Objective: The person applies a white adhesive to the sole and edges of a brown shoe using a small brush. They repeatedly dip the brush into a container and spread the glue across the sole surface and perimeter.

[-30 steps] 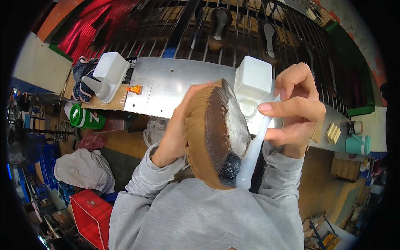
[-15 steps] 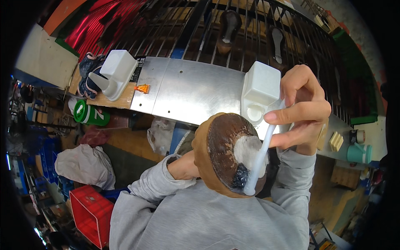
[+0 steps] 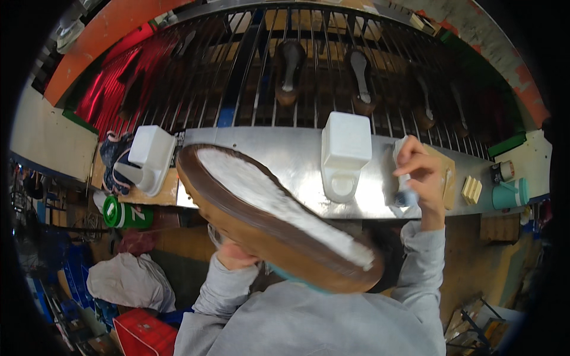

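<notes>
Shoe (image 3: 279,219) turned; right hand (image 3: 423,172) pinching brush (image 3: 405,198) near white dispenser (image 3: 348,142); left hand (image 3: 236,256): fingers unclear.

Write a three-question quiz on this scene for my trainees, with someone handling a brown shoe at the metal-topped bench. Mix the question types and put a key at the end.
1. Which hand holds the brown shoe?
2. True or false: a white layer shows on the shoe's upturned underside.
3. Which of these is nearest the right hand?
A) the red crate
B) the middle white container
C) the green tub

Key:
1. The left hand.
2. True.
3. B.
</notes>
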Demonstrator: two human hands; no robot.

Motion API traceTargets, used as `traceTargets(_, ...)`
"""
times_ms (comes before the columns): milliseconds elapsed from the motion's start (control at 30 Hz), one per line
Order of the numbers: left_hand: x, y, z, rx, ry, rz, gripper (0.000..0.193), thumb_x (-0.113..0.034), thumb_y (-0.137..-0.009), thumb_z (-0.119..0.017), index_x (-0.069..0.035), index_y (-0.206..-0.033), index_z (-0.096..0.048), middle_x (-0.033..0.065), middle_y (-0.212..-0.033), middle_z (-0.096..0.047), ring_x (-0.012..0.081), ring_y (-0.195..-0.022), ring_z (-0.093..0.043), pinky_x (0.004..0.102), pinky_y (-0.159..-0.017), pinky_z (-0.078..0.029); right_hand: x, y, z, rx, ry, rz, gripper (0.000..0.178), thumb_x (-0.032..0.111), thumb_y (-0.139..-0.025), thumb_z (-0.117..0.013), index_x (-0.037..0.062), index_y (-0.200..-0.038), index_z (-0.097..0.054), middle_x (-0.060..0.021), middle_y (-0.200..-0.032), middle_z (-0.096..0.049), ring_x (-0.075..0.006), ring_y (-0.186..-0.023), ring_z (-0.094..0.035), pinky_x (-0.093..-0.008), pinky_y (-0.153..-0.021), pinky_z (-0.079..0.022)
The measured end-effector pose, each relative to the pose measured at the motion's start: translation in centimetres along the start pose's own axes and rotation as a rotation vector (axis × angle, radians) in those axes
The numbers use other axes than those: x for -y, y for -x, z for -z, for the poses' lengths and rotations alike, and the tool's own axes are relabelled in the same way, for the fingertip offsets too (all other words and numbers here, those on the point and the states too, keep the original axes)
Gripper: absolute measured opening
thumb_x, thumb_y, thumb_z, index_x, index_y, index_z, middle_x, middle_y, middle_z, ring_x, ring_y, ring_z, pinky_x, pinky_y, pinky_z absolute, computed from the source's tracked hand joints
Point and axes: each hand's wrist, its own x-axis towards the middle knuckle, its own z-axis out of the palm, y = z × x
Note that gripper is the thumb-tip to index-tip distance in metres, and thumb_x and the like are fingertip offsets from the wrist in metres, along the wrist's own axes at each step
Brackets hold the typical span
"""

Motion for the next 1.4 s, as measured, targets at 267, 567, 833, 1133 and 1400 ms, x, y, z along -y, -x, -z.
traceTargets(267, -2.4, -5.1, 10.4, -0.354, 0.307, 0.016, 0.064, -0.035, -0.102, -0.052, 0.0, -0.151, -0.032, 0.0325, -0.138, -0.047, 0.0411, -0.104, -0.065, 0.0508, -0.074, -0.061, -4.1, 4.5, 1.4, -0.447, -0.114, 0.024, 0.035, 0.037, -0.085, -0.08, 0.0068, -0.098, -0.069, -0.0021, -0.099, -0.045, -0.0164, -0.09, -0.047, -0.0317, -0.08, -0.036)
traceTargets(567, -2.9, -18.2, 32.8, -0.475, 0.853, 0.108, 0.057, -0.032, -0.091, -0.066, -0.008, -0.141, -0.052, 0.0167, -0.142, -0.051, 0.0359, -0.126, -0.054, 0.0409, -0.095, -0.055, -3.3, 7.1, 2.2, -0.587, -0.014, -0.057, 0.038, 0.04, -0.086, -0.079, 0.0066, -0.099, -0.067, -0.0023, -0.096, -0.042, -0.0168, -0.086, -0.045, -0.0304, -0.076, -0.035)
traceTargets(833, -4.7, -21.0, 44.2, -0.669, -1.199, -0.214, 0.043, -0.031, -0.102, -0.052, -0.003, -0.134, -0.056, 0.0139, -0.133, -0.062, 0.0321, -0.124, -0.056, 0.0488, -0.105, -0.049, -3.6, 5.7, 1.6, -0.612, -0.021, -0.06, 0.022, 0.026, -0.086, -0.076, 0.0061, -0.089, -0.069, -0.0034, -0.091, -0.046, -0.0171, -0.083, -0.049, -0.0293, -0.074, -0.038)
traceTargets(1133, 3.4, -29.7, 35.0, -0.95, -0.673, -0.051, 0.086, -0.032, -0.095, -0.066, -0.01, -0.159, -0.013, 0.0153, -0.148, -0.047, 0.0297, -0.136, -0.045, 0.0447, -0.108, -0.04, -6.0, 4.5, 1.4, -0.644, -0.069, -0.096, 0.024, 0.026, -0.084, -0.079, 0.0035, -0.089, -0.071, -0.0041, -0.092, -0.05, -0.0158, -0.084, -0.051, -0.0282, -0.075, -0.04)
traceTargets(1400, 9.7, -33.4, 29.4, -0.27, -1.848, 0.565, 0.122, -0.045, -0.066, -0.083, -0.021, -0.16, -0.01, 0.0322, -0.138, -0.052, 0.043, -0.122, -0.058, 0.0435, -0.103, -0.047, -3.8, 5.7, 1.0, -0.731, -0.031, -0.173, 0.043, 0.041, -0.09, -0.073, -0.0012, -0.093, -0.073, -0.0051, -0.094, -0.053, -0.0144, -0.081, -0.05, -0.0268, -0.074, -0.039)
